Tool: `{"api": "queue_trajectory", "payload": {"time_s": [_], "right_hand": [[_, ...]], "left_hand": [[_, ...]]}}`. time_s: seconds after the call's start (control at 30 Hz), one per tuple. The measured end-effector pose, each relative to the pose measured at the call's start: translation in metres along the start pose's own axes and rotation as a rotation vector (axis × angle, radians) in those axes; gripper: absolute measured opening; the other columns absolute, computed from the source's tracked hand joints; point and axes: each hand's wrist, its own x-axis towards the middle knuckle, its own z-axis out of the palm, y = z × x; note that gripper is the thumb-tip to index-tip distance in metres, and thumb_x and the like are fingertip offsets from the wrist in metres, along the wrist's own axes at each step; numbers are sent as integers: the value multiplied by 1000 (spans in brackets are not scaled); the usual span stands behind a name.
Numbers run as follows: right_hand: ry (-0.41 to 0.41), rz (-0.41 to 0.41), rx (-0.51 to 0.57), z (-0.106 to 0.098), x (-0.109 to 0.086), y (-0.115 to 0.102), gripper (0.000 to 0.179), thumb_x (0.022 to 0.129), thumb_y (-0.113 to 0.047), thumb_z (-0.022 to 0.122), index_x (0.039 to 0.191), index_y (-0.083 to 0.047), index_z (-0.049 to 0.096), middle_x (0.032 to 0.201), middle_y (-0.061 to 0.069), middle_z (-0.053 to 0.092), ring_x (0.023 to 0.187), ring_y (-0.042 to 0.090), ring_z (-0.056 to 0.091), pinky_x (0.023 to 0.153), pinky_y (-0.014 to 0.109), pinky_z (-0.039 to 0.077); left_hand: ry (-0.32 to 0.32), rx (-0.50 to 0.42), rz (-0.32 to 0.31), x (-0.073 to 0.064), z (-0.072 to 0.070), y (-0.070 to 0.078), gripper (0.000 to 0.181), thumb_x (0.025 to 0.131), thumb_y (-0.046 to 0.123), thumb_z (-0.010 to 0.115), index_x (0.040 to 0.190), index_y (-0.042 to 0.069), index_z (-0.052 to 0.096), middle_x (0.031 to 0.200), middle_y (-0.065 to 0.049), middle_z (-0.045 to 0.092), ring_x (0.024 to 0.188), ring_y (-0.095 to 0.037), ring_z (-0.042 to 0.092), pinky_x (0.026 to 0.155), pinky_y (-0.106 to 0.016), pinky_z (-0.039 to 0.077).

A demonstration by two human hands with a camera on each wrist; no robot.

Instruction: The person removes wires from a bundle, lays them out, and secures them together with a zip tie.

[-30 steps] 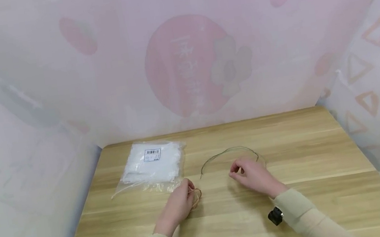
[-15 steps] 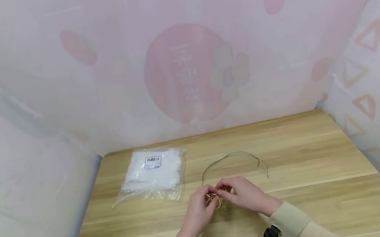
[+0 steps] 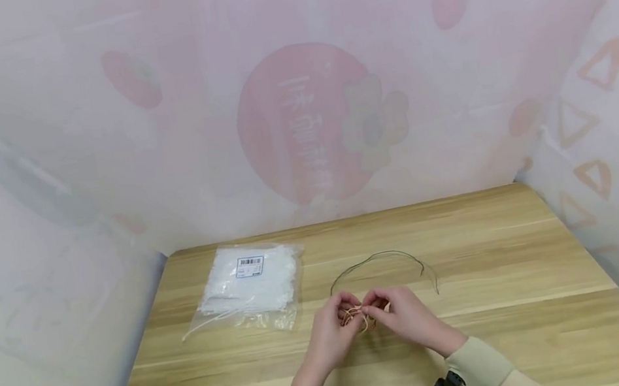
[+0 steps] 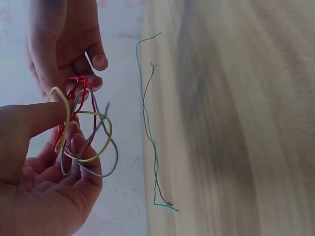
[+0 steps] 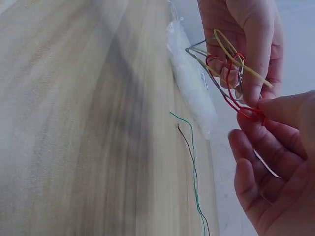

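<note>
In front of me a tangled bundle of thin wires in red, yellow and grey is held between both hands. My left hand pinches the coils between thumb and fingers, and loose loops stick out past its fingertips. Thumb and forefinger of my right hand pinch a red wire at the bundle's edge, right beside the left fingertips. Beyond the hands, a green wire and a dark wire lie on the tabletop in a shallow arc, partly crossing each other.
A clear plastic bag packed with white contents lies at the left of the wooden table, a barcode label on top and a thin white strip at its near side. Printed sheets wall off the back and both sides.
My left hand has moved right with the wire bundle. My right hand has come left from near the loose wires to the bundle and now pinches a wire there.
</note>
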Motion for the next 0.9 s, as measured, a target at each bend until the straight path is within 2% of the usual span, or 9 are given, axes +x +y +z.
{"api": "queue_trajectory", "payload": {"time_s": [0.13,0.27,0.33,0.43,0.53,0.63,0.7,0.8,0.9], "right_hand": [[46,25,4,-6,0,-1,4,100,-15,68,98,-16,71,87,-8,68,76,7,61,63,28,50],[105,59,28,-16,0,1,5,101,-16,67,102,-13,70,90,-5,67,82,10,61,68,29,51],[136,73,50,-24,1,3,6,101,-15,66,104,-11,69,92,-3,67,84,12,62,71,30,53],[161,89,68,-35,2,4,5,102,-13,65,103,-12,69,90,-1,68,83,15,63,72,32,54],[145,85,68,-41,3,4,4,102,-11,64,103,-12,68,88,0,69,83,18,65,72,34,54],[99,65,42,-42,3,1,5,102,-8,62,104,-10,66,87,0,68,83,21,66,72,33,54],[68,54,-3,-40,3,-2,7,102,-6,61,104,-10,66,86,-1,68,81,18,65,69,31,52],[15,34,-94,-34,3,-7,10,102,-6,59,105,-12,66,80,-4,64,67,11,57,58,29,48],[-12,26,-166,-26,2,-10,10,104,-8,56,104,-12,65,77,-5,59,61,9,49,54,28,43]], "left_hand": [[15,-24,-35,8,0,2,9,93,8,75,100,10,70,79,6,63,70,-8,58,60,-24,49],[32,-80,-78,13,-2,4,5,93,8,73,98,8,74,87,2,68,68,-9,61,57,-23,50],[48,-103,-96,15,-5,5,6,94,10,73,99,6,75,90,-2,71,61,-8,59,51,-21,47],[77,-80,-102,18,-9,8,10,95,16,74,99,8,78,89,-3,72,53,-7,51,45,-20,40],[99,-26,-77,20,-10,9,12,95,20,75,97,9,79,87,2,72,56,-6,50,48,-21,41],[107,3,-23,21,-8,10,10,95,16,75,94,7,78,86,2,72,62,-8,56,52,-23,45],[103,22,26,21,-5,12,8,95,13,74,93,6,77,85,1,73,69,-9,62,57,-24,50],[94,68,88,20,1,16,6,95,10,74,92,6,77,86,0,74,77,-11,66,63,-25,52],[87,102,115,18,7,18,5,95,9,73,93,6,76,87,0,74,79,-11,67,65,-25,52]]}}
